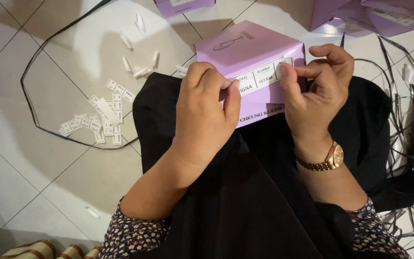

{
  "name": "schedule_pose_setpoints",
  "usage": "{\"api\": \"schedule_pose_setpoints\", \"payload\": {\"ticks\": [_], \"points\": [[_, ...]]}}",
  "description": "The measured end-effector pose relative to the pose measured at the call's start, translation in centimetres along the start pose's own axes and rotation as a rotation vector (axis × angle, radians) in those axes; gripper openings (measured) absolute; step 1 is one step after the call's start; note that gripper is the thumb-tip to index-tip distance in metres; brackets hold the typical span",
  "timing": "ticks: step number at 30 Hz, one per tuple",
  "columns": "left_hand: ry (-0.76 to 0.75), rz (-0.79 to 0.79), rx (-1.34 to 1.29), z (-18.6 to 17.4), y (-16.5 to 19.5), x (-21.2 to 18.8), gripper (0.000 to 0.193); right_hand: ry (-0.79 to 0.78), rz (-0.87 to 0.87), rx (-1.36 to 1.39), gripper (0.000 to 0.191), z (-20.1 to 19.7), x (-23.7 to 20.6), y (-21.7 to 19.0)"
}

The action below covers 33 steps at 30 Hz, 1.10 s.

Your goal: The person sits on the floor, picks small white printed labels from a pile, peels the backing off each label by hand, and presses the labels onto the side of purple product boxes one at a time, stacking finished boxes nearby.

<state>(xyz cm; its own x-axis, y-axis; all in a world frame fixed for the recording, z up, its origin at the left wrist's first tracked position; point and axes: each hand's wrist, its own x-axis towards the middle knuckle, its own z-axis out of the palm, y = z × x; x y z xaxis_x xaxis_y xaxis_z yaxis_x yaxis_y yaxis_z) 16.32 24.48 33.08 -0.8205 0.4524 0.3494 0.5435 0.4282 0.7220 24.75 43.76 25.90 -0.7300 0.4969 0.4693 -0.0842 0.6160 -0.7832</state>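
Note:
A lilac cardboard box [252, 45] rests on my lap, its end panel facing me. A white rectangular label [264, 76] lies across that panel. My left hand [204, 112] presses the label's left end with fingers curled over the box edge. My right hand [319, 88] pinches the label's right end between thumb and forefinger at the box's corner. A gold watch [329, 158] sits on my right wrist. Black cloth [259, 192] covers my lap under the box.
A heap of small white labels [102, 120] and rolled paper bits [137, 60] lie on the tiled floor to the left, ringed by a black strap [29, 103]. More lilac boxes [374, 17] stand at the top. Tangled black straps [406, 139] lie at the right.

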Motion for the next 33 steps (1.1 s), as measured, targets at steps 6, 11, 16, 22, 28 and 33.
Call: {"api": "schedule_pose_setpoints", "payload": {"ticks": [6, 11, 16, 22, 28, 33], "points": [[0.003, 0.004, 0.020, 0.2, -0.1, 0.0, 0.017, -0.005, 0.015, -0.025, 0.027, 0.0, 0.1, -0.2], [-0.013, 0.005, 0.015, 0.3, -0.1, -0.1, 0.017, -0.003, -0.006, -0.099, 0.027, -0.1, 0.4, -1.0], [0.005, 0.039, 0.082, 0.3, -0.2, -0.1, 0.018, 0.002, 0.014, -0.126, 0.028, -0.1, 0.6, -1.8], [0.011, 0.037, 0.071, 0.4, -0.3, 0.0, 0.019, 0.002, -0.056, -0.058, 0.041, -0.4, 0.8, -1.1], [0.016, 0.027, 0.062, 0.3, -0.4, 0.2, 0.018, -0.041, 0.091, 0.177, 0.082, -0.6, 1.2, -0.2], [0.033, 0.041, 0.058, 0.2, -0.3, 0.2, 0.020, -0.185, 0.097, -0.077, 0.080, -0.3, 2.2, -2.2]]}}
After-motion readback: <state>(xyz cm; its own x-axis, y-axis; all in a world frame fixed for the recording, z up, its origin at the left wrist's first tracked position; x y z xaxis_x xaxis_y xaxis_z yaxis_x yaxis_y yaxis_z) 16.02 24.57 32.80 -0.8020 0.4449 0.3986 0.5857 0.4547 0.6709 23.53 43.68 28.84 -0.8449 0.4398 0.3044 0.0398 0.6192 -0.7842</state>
